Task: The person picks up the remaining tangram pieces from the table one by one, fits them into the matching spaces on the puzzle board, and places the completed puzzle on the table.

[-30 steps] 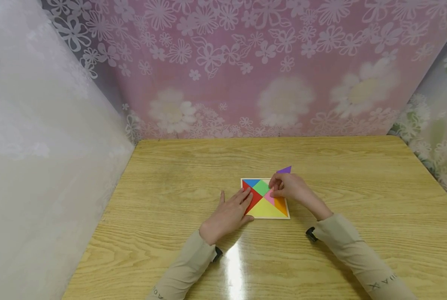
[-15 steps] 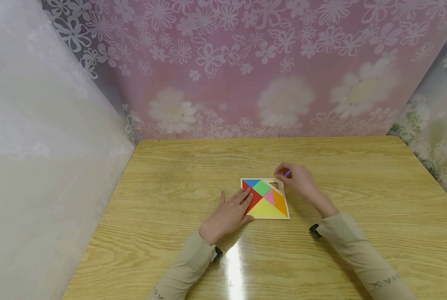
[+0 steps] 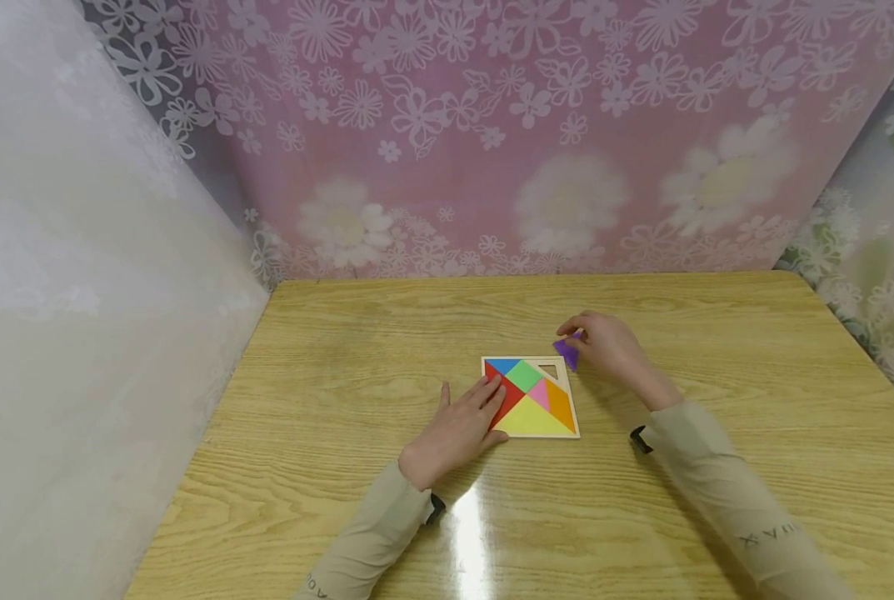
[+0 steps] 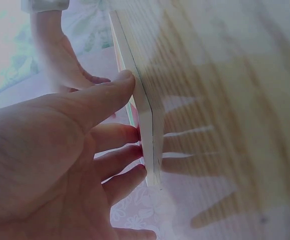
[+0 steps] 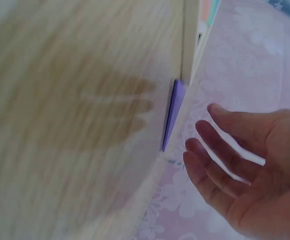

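Note:
A pale wooden tangram tray [image 3: 562, 372] lies on the table, filled with red [image 3: 508, 405], yellow [image 3: 536, 419], green [image 3: 524, 377], blue [image 3: 502, 365], pink [image 3: 539, 393] and orange pieces [image 3: 561, 407]. Its far right corner has a triangular gap. My left hand [image 3: 452, 435] rests on the red piece, fingers extended; in the left wrist view the thumb touches the tray's edge [image 4: 143, 107]. A purple triangle [image 3: 571, 353] lies flat beside the tray's far right corner. Over it hovers my right hand [image 3: 606, 343]; the right wrist view shows loosely bent fingers apart from the triangle [image 5: 175, 112].
The wood-grain table [image 3: 342, 358] extends around the tray on all sides. A pink flowered curtain [image 3: 454, 167] hangs behind its far edge, with pale cloth [image 3: 102, 292] at the left. Light reflects on the tabletop near my left wrist.
My right hand has lifted off the tray, moved up and right, and let go of the purple triangle. The triangle has turned on the table, and the corner gap is uncovered. My left hand stays put.

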The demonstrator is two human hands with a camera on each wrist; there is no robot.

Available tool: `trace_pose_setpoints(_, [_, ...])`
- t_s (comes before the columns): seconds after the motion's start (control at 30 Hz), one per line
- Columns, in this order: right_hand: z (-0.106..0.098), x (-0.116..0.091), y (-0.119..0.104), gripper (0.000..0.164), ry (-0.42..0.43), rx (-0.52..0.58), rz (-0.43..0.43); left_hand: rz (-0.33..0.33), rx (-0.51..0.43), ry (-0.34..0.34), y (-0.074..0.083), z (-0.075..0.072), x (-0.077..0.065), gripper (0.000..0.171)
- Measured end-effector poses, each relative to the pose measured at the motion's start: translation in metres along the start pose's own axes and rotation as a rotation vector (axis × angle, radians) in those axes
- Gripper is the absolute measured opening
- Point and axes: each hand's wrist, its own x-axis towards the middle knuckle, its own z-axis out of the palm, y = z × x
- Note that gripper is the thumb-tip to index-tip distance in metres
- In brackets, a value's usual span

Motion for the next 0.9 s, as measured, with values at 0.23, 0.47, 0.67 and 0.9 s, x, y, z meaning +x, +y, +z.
trace_pose_setpoints(0.23, [-0.001,0.002,0.007,0.032,-0.045,-0.084,-0.181,0.001,0.005,0.001,0.000,0.000,0.000,0.070])
trace_pose_setpoints(0.47, [0.000,0.002,0.013,0.041,-0.109,-0.130,-0.226,-0.003,0.010,-0.001,-0.001,0.001,0.001,0.071])
trace_pose_setpoints(0.67, [-0.002,0.002,0.016,0.039,-0.086,-0.106,-0.194,-0.001,0.013,-0.002,0.000,-0.001,0.002,0.070])
trace_pose_setpoints(0.9, [-0.005,-0.001,0.028,0.023,-0.075,0.045,-0.128,-0.005,0.017,-0.012,0.000,-0.002,0.001,0.070])
